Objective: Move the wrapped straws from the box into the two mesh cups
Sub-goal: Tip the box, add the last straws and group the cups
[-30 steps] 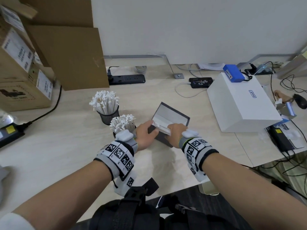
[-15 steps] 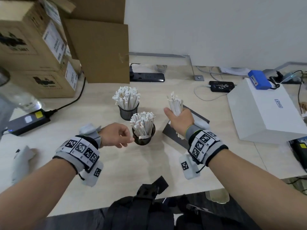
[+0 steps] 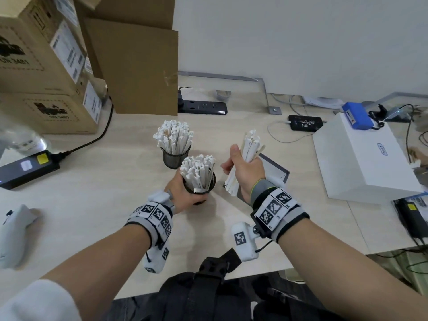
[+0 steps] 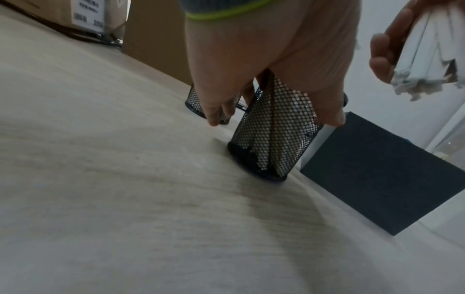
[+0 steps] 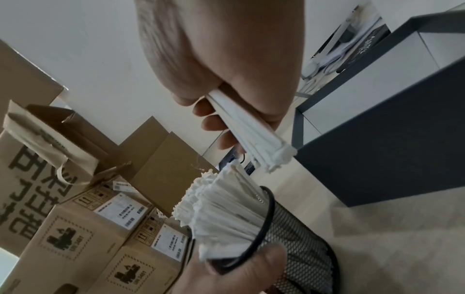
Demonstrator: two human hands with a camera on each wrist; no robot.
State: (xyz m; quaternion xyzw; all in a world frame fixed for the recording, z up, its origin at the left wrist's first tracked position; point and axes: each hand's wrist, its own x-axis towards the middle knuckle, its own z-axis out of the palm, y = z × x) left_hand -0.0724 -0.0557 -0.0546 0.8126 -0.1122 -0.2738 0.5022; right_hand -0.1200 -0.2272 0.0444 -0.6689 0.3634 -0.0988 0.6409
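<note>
Two black mesh cups stand on the pale table, both packed with white wrapped straws. My left hand (image 3: 185,193) grips the near mesh cup (image 3: 201,186) around its wall; in the left wrist view the near cup (image 4: 274,135) tilts under my fingers. The far mesh cup (image 3: 174,157) stands just behind it. My right hand (image 3: 245,170) holds a bundle of wrapped straws (image 3: 249,147) upright in a fist, to the right of the near cup and above the dark grey box (image 3: 275,170). The right wrist view shows the bundle (image 5: 251,129) just above the near cup's straws (image 5: 221,214).
Cardboard boxes (image 3: 46,66) stack at the back left. A black power strip (image 3: 201,107) and a phone (image 3: 305,122) lie near the wall. A white box (image 3: 361,158) with a blue device (image 3: 357,118) sits at right. A black adapter (image 3: 27,167) lies at left.
My right hand lifted a bundle of straws out of the box and brought it up beside the near cup. My left hand left the box and took hold of the near cup.
</note>
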